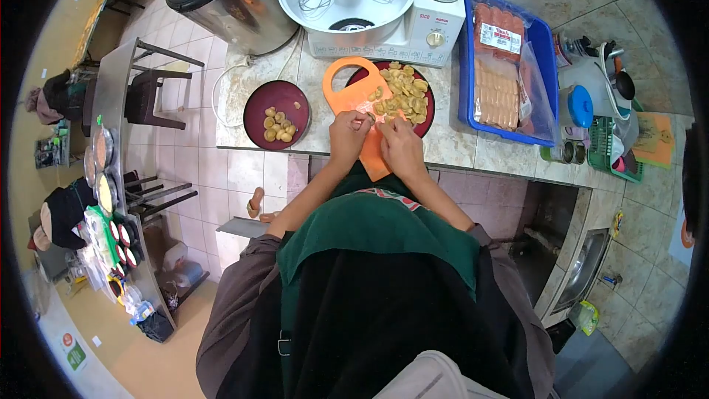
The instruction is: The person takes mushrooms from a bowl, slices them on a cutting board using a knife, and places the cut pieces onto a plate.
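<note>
An orange cutting board [345,97] with a handle hole lies tilted, its upper part over a dark red plate [430,125] heaped with sliced yellowish pieces [405,90]. My left hand [350,135] is closed over the board, its fingertips pinched on a small piece. Beside it, my right hand [401,145] has its fingers curled over the board; what it grips is hidden. To the left sits a second dark red plate [255,108] with several whole round yellowish pieces [278,125].
A white mixer [436,22] with a whisk bowl and a steel pot [247,18] stand behind. Right are a blue tray [545,66] of packaged sausages, a green basket [613,148] and a sink [587,270]. A person's foot [255,202] shows below left.
</note>
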Motion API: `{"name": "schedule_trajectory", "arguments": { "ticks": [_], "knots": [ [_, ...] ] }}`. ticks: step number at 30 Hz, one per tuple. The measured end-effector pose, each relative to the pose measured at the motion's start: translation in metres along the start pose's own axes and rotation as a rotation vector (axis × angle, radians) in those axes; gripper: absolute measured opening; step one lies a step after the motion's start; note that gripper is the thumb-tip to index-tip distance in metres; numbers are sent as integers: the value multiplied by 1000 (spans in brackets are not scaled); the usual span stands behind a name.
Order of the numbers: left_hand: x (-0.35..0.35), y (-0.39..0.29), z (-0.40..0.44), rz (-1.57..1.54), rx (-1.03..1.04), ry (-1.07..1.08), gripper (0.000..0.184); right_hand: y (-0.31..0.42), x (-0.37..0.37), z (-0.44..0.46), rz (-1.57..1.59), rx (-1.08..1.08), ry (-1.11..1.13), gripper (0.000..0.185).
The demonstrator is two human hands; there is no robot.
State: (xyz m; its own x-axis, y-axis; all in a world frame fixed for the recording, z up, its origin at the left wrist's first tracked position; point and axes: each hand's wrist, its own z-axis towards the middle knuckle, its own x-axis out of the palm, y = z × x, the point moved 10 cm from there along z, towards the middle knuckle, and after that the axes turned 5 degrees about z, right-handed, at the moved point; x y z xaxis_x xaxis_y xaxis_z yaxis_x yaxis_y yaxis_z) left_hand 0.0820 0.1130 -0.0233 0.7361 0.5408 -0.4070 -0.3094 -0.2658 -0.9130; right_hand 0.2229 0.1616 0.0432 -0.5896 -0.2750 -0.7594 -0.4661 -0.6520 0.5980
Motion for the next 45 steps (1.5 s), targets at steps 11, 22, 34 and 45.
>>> {"name": "schedule_trajectory", "arguments": {
  "ticks": [11, 22, 34, 45],
  "knots": [
    [2, 19, -6, -136, -127, -41, 20, -22, -12, -45, 115, 146, 51, 28],
    [-4, 1, -6, -40, -136, -56, 16, 5, 2, 2, 6, -6, 12, 32],
    [-1, 19, -10, -132, -137, -85, 14, -4, -22, -46, 122, 78, 21, 27],
    [-3, 12, -8, -121, -97, -89, 13, 7, 16, 10, 23, -34, 33, 23]
  ]
}}
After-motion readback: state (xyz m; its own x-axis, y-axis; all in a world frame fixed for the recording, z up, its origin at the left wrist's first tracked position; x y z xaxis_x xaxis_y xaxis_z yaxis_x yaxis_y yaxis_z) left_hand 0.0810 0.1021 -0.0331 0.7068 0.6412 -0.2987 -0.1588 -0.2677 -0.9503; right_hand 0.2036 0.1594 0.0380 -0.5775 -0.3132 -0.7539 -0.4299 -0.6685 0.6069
